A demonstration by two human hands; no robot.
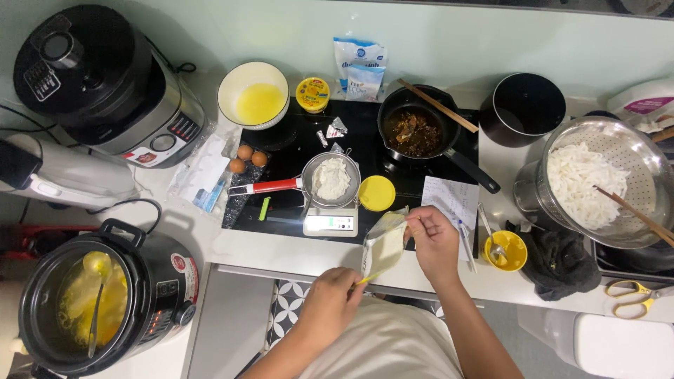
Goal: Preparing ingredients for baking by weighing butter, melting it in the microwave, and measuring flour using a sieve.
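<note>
While the clear plastic bag of white powder (pixel 383 247) hangs just off the near edge of the table (pixel 281 249), both hands hold it, one at each end. The bag's long axis runs obliquely, from its lower end near the person's body up and to the right toward the cooktop. The left hand (pixel 330 302) has its grip closed on the lower corner, where a thin yellow strip shows at the fingertips. The right hand (pixel 432 238) has its grip pinched shut on the upper edge of the bag, at the mouth. The right hand therefore lies above and to the right of the bag's middle, the left hand below and to the left.

Directly beyond the bag's upper end stands a small kitchen scale (pixel 330 223), and on it rests a metal sieve (pixel 330 180) with a red handle, holding a heap of white powder. A yellow lid (pixel 377 193) lies just beside the sieve on the right. The right hand is the nearer of the two to the sieve and scale. A paper note (pixel 449 198) lies to the right of that hand, and a small yellow cup with a spoon (pixel 505 250) sits farther right.
</note>
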